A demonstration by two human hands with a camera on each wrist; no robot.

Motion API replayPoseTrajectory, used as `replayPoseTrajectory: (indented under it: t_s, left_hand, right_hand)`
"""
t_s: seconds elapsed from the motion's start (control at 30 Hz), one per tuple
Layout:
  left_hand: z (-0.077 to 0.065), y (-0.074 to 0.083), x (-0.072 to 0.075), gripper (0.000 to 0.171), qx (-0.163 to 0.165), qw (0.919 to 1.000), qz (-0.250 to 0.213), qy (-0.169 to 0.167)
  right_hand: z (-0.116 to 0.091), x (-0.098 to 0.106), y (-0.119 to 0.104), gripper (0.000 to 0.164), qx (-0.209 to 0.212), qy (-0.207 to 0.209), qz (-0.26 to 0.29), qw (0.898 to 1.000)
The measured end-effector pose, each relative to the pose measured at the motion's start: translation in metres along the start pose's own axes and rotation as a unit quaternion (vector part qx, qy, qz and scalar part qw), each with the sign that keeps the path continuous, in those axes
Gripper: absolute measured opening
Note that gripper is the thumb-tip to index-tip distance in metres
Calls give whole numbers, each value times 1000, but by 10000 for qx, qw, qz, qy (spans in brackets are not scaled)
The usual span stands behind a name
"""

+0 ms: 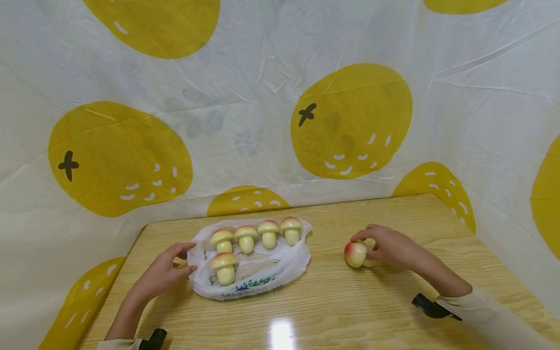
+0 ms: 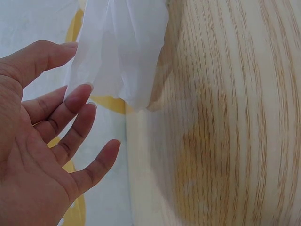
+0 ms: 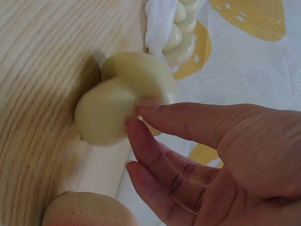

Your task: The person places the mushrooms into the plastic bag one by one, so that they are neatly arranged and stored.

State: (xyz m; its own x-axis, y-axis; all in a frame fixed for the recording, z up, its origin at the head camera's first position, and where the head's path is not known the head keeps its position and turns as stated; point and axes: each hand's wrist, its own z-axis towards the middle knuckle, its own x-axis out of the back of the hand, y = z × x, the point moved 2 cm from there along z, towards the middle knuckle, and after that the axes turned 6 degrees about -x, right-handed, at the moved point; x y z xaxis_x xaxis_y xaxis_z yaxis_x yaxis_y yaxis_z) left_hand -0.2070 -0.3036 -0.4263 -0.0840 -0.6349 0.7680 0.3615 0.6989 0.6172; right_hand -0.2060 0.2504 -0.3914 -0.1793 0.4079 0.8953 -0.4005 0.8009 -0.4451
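A white plastic bag (image 1: 258, 287) with green print lies spread on the table, holding several mushroom-shaped pieces (image 1: 225, 270) with pale stems and red-tinged yellow caps. At the bag's left edge is my left hand (image 1: 168, 267), thumb and fingers spread apart and touching the thin plastic (image 2: 127, 47). Over to the right, my right hand (image 1: 389, 245) pinches another toy-like mushroom (image 1: 355, 254) between thumb and fingers. The right wrist view shows this mushroom (image 3: 106, 113) from its stem side, close to the tabletop; part of its cap hides the fingers behind.
The light wooden table (image 1: 332, 311) reaches back to a white curtain (image 1: 245, 121) with yellow fruit prints. A rounded, pinkish, speckled thing (image 3: 87, 209) stands at the bottom of the right wrist view; its kind is unclear.
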Motion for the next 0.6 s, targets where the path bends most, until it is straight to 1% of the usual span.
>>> replayPoseTrajectory:
  t_s: [0.2, 0.33, 0.43, 0.6]
  left_hand:
    - [0, 1, 0, 60, -1, 10000, -2, 9]
    - [0, 1, 0, 60, -3, 10000, -20, 7]
    - [-1, 2, 0, 60, 6, 10000, -31, -5]
    - [0, 2, 1, 60, 26, 10000, -32, -28]
  right_hand:
    - [2, -3, 0, 38, -243, -5, -6, 9997]
    - [3, -6, 1, 36, -428, -62, 251, 9988]
    - [4, -7, 0, 33, -426, -77, 450, 9980]
    - [6, -9, -3, 36, -371, -2, 248, 9990]
